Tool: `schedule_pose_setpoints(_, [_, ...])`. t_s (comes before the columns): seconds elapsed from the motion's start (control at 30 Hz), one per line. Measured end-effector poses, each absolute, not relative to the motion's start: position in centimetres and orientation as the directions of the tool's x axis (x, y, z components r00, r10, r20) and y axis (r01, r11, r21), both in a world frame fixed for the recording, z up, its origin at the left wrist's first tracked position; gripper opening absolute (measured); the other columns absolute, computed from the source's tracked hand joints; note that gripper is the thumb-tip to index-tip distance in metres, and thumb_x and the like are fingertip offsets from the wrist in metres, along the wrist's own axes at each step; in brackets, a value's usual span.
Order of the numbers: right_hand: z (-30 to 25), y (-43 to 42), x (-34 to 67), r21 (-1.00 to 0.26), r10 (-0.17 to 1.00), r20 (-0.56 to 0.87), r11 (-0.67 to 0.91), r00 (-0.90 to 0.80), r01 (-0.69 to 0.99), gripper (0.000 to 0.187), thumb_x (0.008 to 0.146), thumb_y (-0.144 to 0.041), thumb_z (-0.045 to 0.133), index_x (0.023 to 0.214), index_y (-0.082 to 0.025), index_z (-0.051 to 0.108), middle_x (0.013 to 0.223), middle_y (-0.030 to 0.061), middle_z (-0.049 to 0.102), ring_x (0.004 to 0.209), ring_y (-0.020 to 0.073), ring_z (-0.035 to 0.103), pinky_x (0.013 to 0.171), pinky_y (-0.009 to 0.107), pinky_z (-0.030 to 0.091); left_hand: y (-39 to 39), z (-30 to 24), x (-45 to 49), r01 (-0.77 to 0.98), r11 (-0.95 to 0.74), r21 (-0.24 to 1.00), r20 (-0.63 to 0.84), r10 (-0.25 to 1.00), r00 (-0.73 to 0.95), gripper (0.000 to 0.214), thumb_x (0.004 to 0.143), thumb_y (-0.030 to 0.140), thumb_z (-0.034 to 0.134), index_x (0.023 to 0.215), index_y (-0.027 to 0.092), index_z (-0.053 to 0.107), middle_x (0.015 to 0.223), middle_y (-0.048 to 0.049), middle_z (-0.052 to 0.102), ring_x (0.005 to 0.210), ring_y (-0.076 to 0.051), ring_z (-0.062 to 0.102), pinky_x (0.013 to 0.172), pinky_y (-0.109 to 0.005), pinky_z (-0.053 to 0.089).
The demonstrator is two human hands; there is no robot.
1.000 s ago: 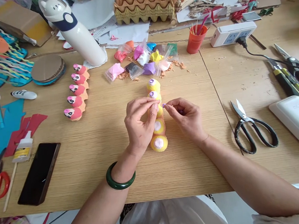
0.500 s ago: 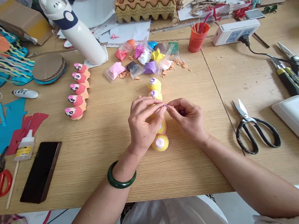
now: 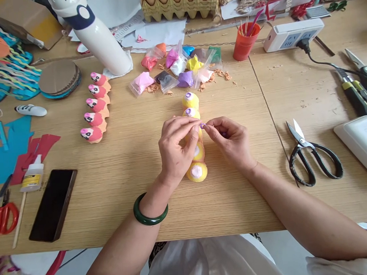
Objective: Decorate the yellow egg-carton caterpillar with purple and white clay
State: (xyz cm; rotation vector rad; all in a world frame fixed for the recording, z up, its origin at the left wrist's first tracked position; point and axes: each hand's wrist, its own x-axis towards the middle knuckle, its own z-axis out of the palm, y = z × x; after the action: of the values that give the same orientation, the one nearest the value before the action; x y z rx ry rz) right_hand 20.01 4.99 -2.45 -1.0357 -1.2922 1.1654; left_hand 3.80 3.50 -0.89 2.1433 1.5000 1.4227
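Between the fingertips of both hands is a small bit of purple clay [image 3: 203,126]. My left hand [image 3: 179,144] pinches it from the left with thumb and forefinger. My right hand [image 3: 229,140] pinches it from the other side, and a darker purple lump [image 3: 224,134] shows under its curled fingers. Beneath the hands lies a strip of yellow clay-covered egg-carton bumps [image 3: 196,173]. The two far bumps carry purple rings on white discs; the near ones show plain white discs. The middle of the strip is hidden by my left hand.
A row of red clay bumps [image 3: 94,119] stands left. Clay packets [image 3: 185,78] lie beyond the strip, with a red cup [image 3: 246,41] and power strip [image 3: 293,35] behind. Black-handled scissors [image 3: 314,157] lie right; a phone [image 3: 53,205] and glue bottle [image 3: 33,175] lie left.
The fingertips have parted slightly, and more of the purple clay shows between them. The whole view has shifted a little; the strip stays in place on the table.
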Motion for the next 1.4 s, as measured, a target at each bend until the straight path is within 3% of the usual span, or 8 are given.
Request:
schedule_pose_setpoints(0.13, [-2.44, 5.01, 19.99, -0.989, 0.987, 0.145, 0.143, -0.069, -0.029, 0.051, 0.086, -0.07, 0.079, 0.082, -0.019, 0.072, 0.071, -0.0016, 0.063, 0.059, 0.0083, 0.044, 0.052, 0.024, 0.037, 3.49, -0.94, 3.76, 0.622, -0.469, 0.627, 0.585, 0.811, 0.021, 0.019, 0.107, 0.03, 0.065, 0.109, 0.025, 0.083, 0.111, -0.0036, 0.083, 0.111, -0.02, 0.074, 0.106, -0.039, 0.057])
schedule_pose_setpoints(0.3, [-2.17, 4.94, 19.95, -0.989, 0.985, 0.145, 0.141, -0.099, -0.047, 0.055, 0.084, -0.074, 0.078, 0.082, -0.02, 0.072, 0.074, -0.0006, 0.065, 0.063, 0.0096, 0.049, 0.056, 0.024, 0.043, 3.63, -1.2, 3.85, 0.61, -0.502, 0.613, 0.618, 0.786, 0.024, 0.008, 0.102, 0.028, 0.074, 0.097, 0.026, 0.081, 0.102, 0.0003, 0.083, 0.103, -0.019, 0.076, 0.114, -0.041, 0.053])
schedule_pose_setpoints(0.43, [-2.08, 4.94, 19.88, -0.992, 0.986, 0.114, 0.106, -0.118, -0.075, 0.057, 0.083, -0.077, 0.077, 0.085, -0.02, 0.073, 0.08, 0.0008, 0.069, 0.066, 0.0107, 0.053, 0.06, 0.026, 0.047, 3.65, -1.23, 3.78, 0.612, -0.475, 0.632, 0.598, 0.802, 0.006, 0.011, 0.103, 0.027, 0.072, 0.095, 0.026, 0.081, 0.1, -0.0001, 0.083, 0.101, -0.019, 0.075, 0.113, -0.042, 0.053])
schedule_pose_setpoints(0.63, [-2.13, 5.1, 19.75, -0.993, 0.991, 0.063, 0.05, -0.118, -0.11, 0.061, 0.074, -0.08, 0.082, 0.083, -0.02, 0.071, 0.076, -0.001, 0.065, 0.063, 0.0094, 0.049, 0.056, 0.025, 0.044, 3.56, -1.17, 3.82, 0.607, -0.472, 0.639, 0.588, 0.809, 0.01, 0.014, 0.103, 0.033, 0.071, 0.096, 0.026, 0.082, 0.102, -0.0013, 0.083, 0.102, -0.02, 0.075, 0.11, -0.042, 0.055])
schedule_pose_setpoints(0.83, [-2.12, 5.13, 19.77, -0.985, 0.992, 0.051, 0.031, -0.114, -0.169, 0.056, 0.078, -0.074, 0.083, 0.083, -0.021, 0.067, 0.072, -0.0032, 0.058, 0.061, 0.0087, 0.048, 0.055, 0.024, 0.043, 3.3, -0.94, 4.05, 0.565, -0.451, 0.691, 0.549, 0.836, -0.004, 0.022, 0.108, 0.032, 0.063, 0.102, 0.025, 0.083, 0.107, -0.0031, 0.083, 0.107, -0.019, 0.075, 0.104, -0.038, 0.058])
schedule_pose_setpoints(1.0, [-2.15, 5.11, 19.87, -0.991, 0.991, 0.068, 0.055, -0.114, -0.119, 0.057, 0.08, -0.076, 0.08, 0.083, -0.02, 0.067, 0.07, -0.0035, 0.056, 0.06, 0.0086, 0.047, 0.053, 0.024, 0.04, 3.22, -0.9, 4.14, 0.541, -0.441, 0.716, 0.54, 0.841, -0.029, 0.02, 0.107, 0.03, 0.065, 0.103, 0.026, 0.083, 0.108, -0.0026, 0.082, 0.106, -0.019, 0.074, 0.101, -0.036, 0.058])
schedule_pose_setpoints(1.2, [-2.17, 5.06, 19.84, -0.993, 0.991, 0.094, 0.087, -0.098, -0.081, 0.061, 0.079, -0.08, 0.078, 0.083, -0.021, 0.07, 0.074, -0.0013, 0.063, 0.062, 0.0092, 0.047, 0.055, 0.025, 0.042, 3.32, -1.27, 4.14, 0.591, -0.427, 0.684, 0.556, 0.83, -0.043, 0.011, 0.101, 0.035, 0.076, 0.098, 0.026, 0.083, 0.104, -0.0015, 0.082, 0.103, -0.02, 0.075, 0.099, -0.037, 0.059])
schedule_pose_setpoints(1.4, [-2.14, 5.06, 19.82, -0.99, 0.987, 0.123, 0.115, -0.108, -0.08, 0.061, 0.08, -0.081, 0.077, 0.082, -0.02, 0.071, 0.077, -0.0001, 0.067, 0.064, 0.0097, 0.051, 0.058, 0.025, 0.046, 3.46, -1.29, 4.05, 0.551, -0.453, 0.701, 0.566, 0.823, -0.043, 0.007, 0.098, 0.025, 0.078, 0.092, 0.025, 0.081, 0.098, 0.0001, 0.082, 0.097, -0.018, 0.075, 0.102, -0.037, 0.057])
